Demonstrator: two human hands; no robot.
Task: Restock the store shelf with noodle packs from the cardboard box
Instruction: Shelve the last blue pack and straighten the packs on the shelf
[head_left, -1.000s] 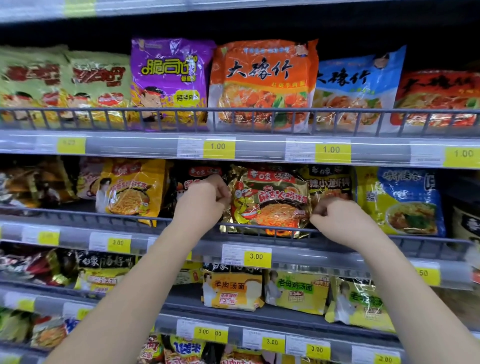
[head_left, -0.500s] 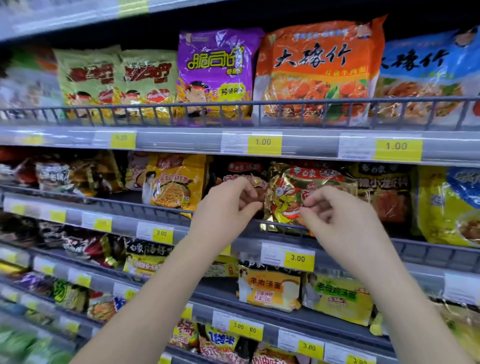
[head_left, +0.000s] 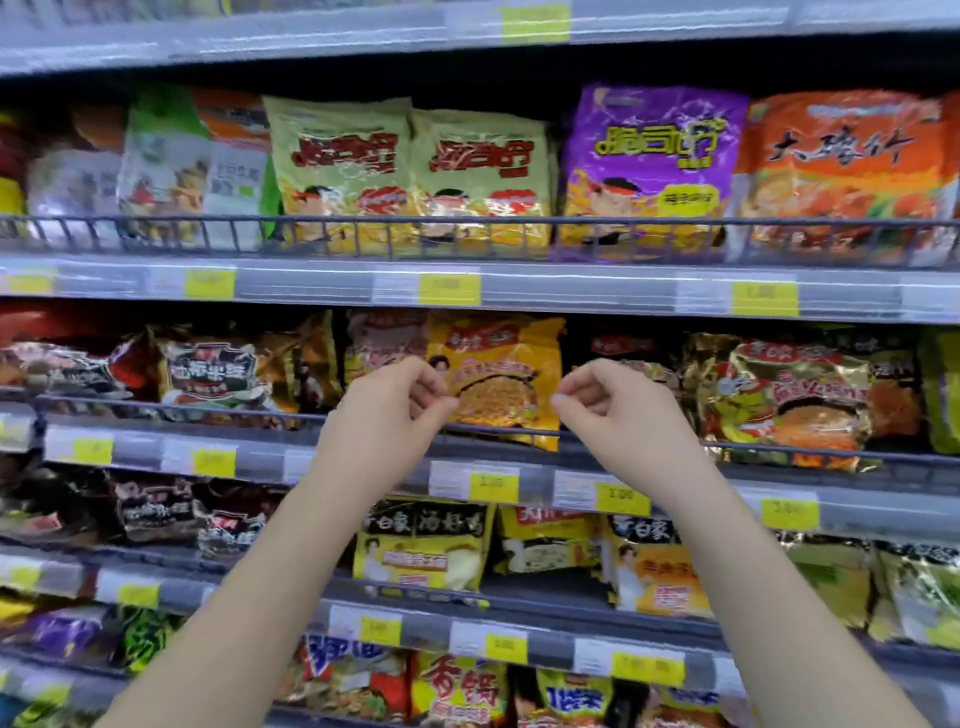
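**Middle shelf: hands off the gold pack, now flanking the yellow one**

- Your left hand (head_left: 384, 410): raised before the grey wire shelf rail (head_left: 156, 409), fingers loosely curled and released, holding nothing. The fingertips are just beside the left edge of the next item; the blur hides whether they touch.
- Yellow plastic noodle pack (head_left: 498, 379): upright behind the rail, between your two hands.
- Your right hand (head_left: 618, 410): the same posture, fingers slack and empty, just beside the pack's right edge.
- Crinkled gold foil noodle pack (head_left: 795, 400): upright behind the rail, apart from both hands.

Change: a second ago your hands pinched the gold pack's two edges. They have let go and moved left.

Reading: the gold pack looks shelved, and the yellow one appears next for straightening. The cardboard box is out of view.
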